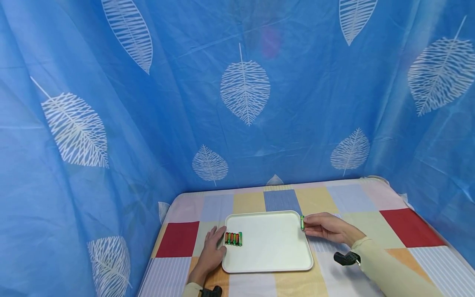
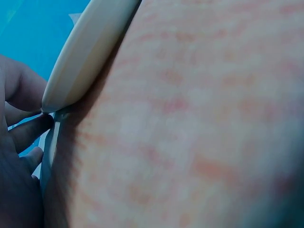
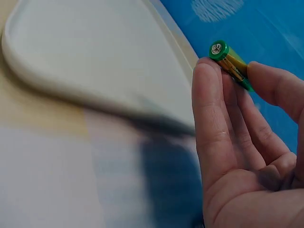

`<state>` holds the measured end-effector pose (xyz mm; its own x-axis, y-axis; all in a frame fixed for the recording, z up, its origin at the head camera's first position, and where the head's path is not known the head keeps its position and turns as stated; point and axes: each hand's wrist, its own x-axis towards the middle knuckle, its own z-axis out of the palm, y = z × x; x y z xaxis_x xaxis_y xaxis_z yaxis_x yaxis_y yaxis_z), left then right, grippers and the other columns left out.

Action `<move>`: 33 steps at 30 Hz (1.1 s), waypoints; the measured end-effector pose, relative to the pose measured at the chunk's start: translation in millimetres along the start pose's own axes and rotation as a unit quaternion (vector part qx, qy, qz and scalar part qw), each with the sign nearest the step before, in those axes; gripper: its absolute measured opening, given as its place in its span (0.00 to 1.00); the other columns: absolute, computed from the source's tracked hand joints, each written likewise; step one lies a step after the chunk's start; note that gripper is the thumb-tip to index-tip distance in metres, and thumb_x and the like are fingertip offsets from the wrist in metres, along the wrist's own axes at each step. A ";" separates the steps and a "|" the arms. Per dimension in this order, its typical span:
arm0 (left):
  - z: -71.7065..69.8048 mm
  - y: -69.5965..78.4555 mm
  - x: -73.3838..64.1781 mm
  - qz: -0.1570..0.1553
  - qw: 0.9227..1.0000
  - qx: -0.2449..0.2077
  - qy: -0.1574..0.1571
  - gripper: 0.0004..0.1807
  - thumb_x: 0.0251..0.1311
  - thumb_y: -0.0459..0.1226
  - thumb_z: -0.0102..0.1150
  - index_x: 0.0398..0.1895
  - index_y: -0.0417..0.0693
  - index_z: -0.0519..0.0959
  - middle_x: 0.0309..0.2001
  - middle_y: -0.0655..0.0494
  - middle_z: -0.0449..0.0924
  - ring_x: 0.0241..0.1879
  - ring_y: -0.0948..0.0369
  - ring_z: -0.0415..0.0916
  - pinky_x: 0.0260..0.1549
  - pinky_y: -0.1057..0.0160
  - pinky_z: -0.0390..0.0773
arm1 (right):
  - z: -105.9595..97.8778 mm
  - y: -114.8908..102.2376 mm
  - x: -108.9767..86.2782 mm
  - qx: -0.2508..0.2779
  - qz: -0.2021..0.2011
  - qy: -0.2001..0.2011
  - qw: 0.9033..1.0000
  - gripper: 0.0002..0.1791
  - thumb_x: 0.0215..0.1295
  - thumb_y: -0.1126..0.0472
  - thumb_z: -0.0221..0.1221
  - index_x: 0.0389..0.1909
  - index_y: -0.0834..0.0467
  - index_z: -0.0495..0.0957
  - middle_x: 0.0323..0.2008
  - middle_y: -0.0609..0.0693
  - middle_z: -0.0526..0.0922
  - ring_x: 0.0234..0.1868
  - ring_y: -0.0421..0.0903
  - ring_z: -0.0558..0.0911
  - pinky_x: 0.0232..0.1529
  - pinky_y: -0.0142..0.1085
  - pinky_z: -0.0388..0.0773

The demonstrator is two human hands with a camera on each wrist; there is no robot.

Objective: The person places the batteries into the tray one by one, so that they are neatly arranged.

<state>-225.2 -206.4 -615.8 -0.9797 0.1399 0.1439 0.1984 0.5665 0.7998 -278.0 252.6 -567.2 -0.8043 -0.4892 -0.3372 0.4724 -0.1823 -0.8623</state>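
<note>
In the head view, a white tray lies on the table. Several small green and red batteries stand side by side in a row along its left side. My right hand pinches one battery between thumb and fingertips, over the tray's upper right edge. The right wrist view shows this battery's green end and gold middle. At the tray's left edge rests my left hand, its fingers relaxed and touching the rim. The left wrist view shows those fingers against the tray's edge.
A patchwork tablecloth in red, orange, blue and cream covers the table. Blue curtains with white leaf prints hang close behind and on both sides. Black wrist cameras sit at both wrists.
</note>
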 end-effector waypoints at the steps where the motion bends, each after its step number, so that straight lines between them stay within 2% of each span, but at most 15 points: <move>1: 0.0 0.1 0.0 0.000 1.000 0.001 0.000 0.38 0.60 0.24 0.54 0.79 0.36 0.72 0.79 0.35 0.70 0.86 0.30 0.47 0.82 0.23 0.39 | 5.5 1.0 3.5 -0.004 0.000 -0.002 1.000 0.09 0.82 0.65 0.58 0.50 0.61 0.86 0.43 0.54 0.94 0.45 0.45 0.94 0.56 0.39 0.91; 7: 0.5 -0.2 0.3 0.007 1.000 0.003 -0.001 0.38 0.60 0.24 0.54 0.79 0.34 0.72 0.79 0.34 0.70 0.85 0.30 0.48 0.82 0.24 0.40 | 35.6 8.3 24.1 -0.026 0.000 -0.015 1.000 0.08 0.80 0.65 0.60 0.47 0.62 0.87 0.40 0.53 0.94 0.40 0.43 0.94 0.52 0.38 0.92; 18: 1.3 -1.5 0.5 0.010 1.000 -0.004 -0.002 0.38 0.60 0.23 0.54 0.79 0.33 0.71 0.79 0.33 0.71 0.85 0.29 0.48 0.82 0.24 0.39 | 75.9 21.4 53.4 -0.033 0.002 -0.021 0.999 0.06 0.77 0.66 0.63 0.46 0.63 0.87 0.36 0.53 0.93 0.39 0.45 0.94 0.47 0.37 0.93; 33: 1.3 -0.7 0.5 0.004 1.000 0.001 0.004 0.38 0.59 0.24 0.54 0.78 0.34 0.73 0.78 0.34 0.71 0.85 0.29 0.49 0.82 0.23 0.40 | 134.4 41.7 90.8 -0.098 0.019 0.003 0.995 0.09 0.72 0.66 0.67 0.46 0.68 0.87 0.31 0.54 0.91 0.33 0.43 0.93 0.40 0.35 0.93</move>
<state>-225.8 -205.7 -617.1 -0.9783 0.1375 0.1549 0.2060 0.5678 0.7969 -282.8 85.9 -583.0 -0.7895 -0.4878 -0.3725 0.4234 0.0065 -0.9059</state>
